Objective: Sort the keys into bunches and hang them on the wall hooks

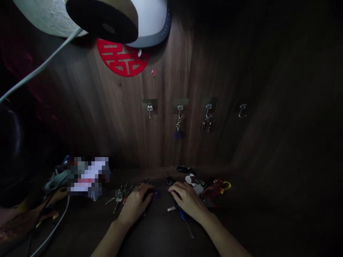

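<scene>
My left hand (138, 198) rests low on the dark shelf, palm down, thumb apart from its bent fingers. Beside it on the left lies a bunch of keys (119, 194), partly covered by the hand. A small purple round tag (157, 193) is just right of its thumb. My right hand (189, 200) lies over another group of keys, its fingers stretched towards the left. From under it stick out a key (171, 208) and a blue-handled key (183, 215). Pale round tags (190, 179) and a red-brown keyring charm (214, 189) lie right of this hand.
On the back panel are several metal hooks; one holds a key clip with blue ends (177, 129), another a key bunch (207, 124). A black key fob (182, 169) lies at the back. A cap (152, 21) and red paper-cut (125, 62) hang above. A white cable (40, 67) crosses left.
</scene>
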Action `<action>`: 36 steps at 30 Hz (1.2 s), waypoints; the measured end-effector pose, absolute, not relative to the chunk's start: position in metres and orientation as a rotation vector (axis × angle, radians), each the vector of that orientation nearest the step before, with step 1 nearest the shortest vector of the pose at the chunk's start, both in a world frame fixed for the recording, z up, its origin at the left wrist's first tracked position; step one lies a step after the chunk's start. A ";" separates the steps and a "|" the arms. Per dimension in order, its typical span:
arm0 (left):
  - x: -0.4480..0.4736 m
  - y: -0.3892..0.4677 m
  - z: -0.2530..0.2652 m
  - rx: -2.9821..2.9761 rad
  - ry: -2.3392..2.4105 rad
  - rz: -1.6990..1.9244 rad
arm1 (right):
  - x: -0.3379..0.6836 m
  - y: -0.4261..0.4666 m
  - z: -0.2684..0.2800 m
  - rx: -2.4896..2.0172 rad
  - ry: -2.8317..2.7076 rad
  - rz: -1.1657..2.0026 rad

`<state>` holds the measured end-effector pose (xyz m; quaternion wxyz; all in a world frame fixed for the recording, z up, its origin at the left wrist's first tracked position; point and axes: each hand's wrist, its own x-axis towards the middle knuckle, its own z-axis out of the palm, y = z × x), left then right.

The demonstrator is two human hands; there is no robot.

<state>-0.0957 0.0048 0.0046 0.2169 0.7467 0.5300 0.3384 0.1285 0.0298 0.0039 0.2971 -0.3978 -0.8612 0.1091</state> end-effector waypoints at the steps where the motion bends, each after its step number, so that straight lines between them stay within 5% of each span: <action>1: -0.097 0.005 0.003 2.078 1.493 0.951 | 0.129 0.030 0.003 -1.055 -2.286 0.284; 12: -0.089 0.003 0.000 2.377 1.712 0.713 | 0.128 0.033 -0.005 -1.039 -2.318 0.147; 36: -0.084 0.008 0.004 2.087 1.470 0.991 | 0.122 0.030 0.003 -0.987 -2.289 0.120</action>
